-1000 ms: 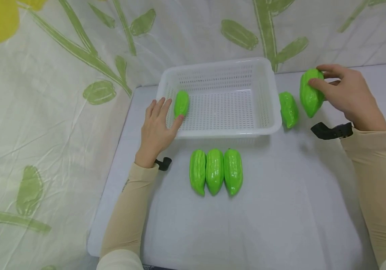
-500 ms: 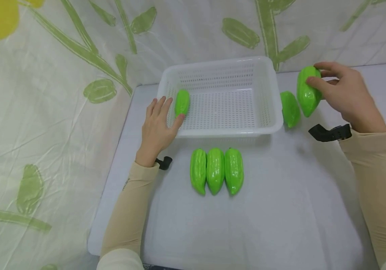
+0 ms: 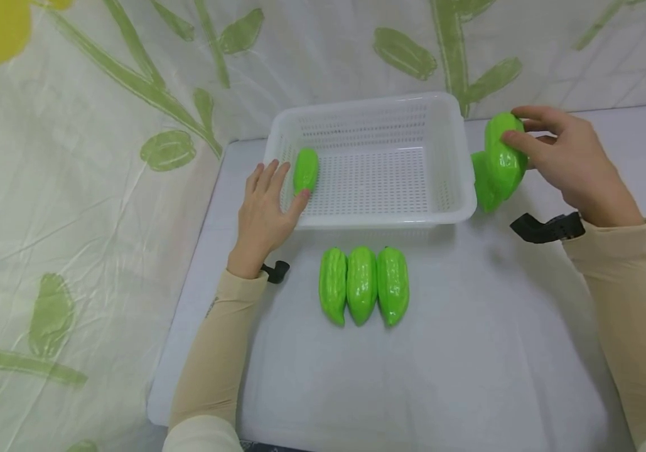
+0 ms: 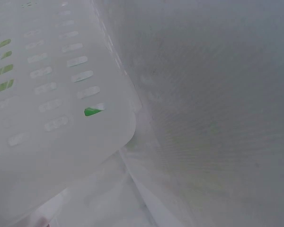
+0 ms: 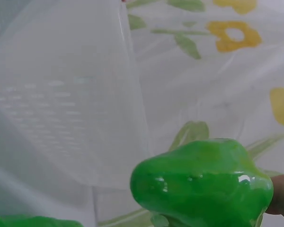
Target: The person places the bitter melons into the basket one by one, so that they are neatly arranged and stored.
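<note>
My right hand [image 3: 571,160] pinches a glossy green bitter melon [image 3: 506,157] between thumb and fingers, holding it tip down at the basket's right side. In the right wrist view this bitter melon [image 5: 199,184] fills the lower middle. Partly hidden behind it, a second bitter melon [image 3: 482,179] lies beside the white plastic basket [image 3: 379,221]. My left hand [image 3: 266,213] rests at the basket's left rim, fingers extended and holding nothing. One bitter melon [image 3: 306,169] lies inside the basket at its left end. The left wrist view shows mostly the basket's slotted wall [image 4: 42,146].
Three more bitter melons [image 3: 361,285] lie side by side on the white-covered table [image 3: 441,376], in front of the basket. A cloth with a flower-and-leaf print [image 3: 328,50] hangs behind the table and along its left side.
My right hand has moved left with its bitter melon, which now overlaps the one lying beside the basket. The left hand has stayed at the rim.
</note>
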{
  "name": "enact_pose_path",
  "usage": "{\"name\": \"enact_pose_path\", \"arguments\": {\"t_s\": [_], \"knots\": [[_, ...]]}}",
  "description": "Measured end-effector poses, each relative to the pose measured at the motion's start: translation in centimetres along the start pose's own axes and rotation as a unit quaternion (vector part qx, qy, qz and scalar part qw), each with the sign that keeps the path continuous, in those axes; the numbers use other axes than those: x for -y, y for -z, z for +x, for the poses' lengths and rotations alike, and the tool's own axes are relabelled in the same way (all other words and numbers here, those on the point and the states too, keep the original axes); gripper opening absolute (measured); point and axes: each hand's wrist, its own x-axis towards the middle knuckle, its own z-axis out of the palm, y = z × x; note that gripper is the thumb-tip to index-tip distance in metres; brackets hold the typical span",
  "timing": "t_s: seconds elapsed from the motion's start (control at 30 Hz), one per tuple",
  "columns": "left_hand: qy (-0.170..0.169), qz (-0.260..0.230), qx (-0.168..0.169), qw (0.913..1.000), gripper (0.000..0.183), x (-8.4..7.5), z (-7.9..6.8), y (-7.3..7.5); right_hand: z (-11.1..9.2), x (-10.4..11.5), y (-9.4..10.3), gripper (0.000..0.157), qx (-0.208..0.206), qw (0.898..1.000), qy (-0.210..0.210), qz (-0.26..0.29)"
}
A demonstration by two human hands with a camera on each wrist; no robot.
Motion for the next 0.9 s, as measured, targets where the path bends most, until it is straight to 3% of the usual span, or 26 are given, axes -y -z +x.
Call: {"name": "enact_pose_path", "arguments": {"t_s": [0.33,0.9], "knots": [[0.007,0.003,0.007,0.9999,0.074,-0.1,0.0,0.1,0.1,1.6,-1.9,0.063,-0.001,0.999,0.012,0.046],[-0.003,0.0,0.003,1.0,0.073,-0.3,0.4,-0.2,2.1,5.1,-3.8,0.063,0.033,0.997,0.025,-0.069]]}}
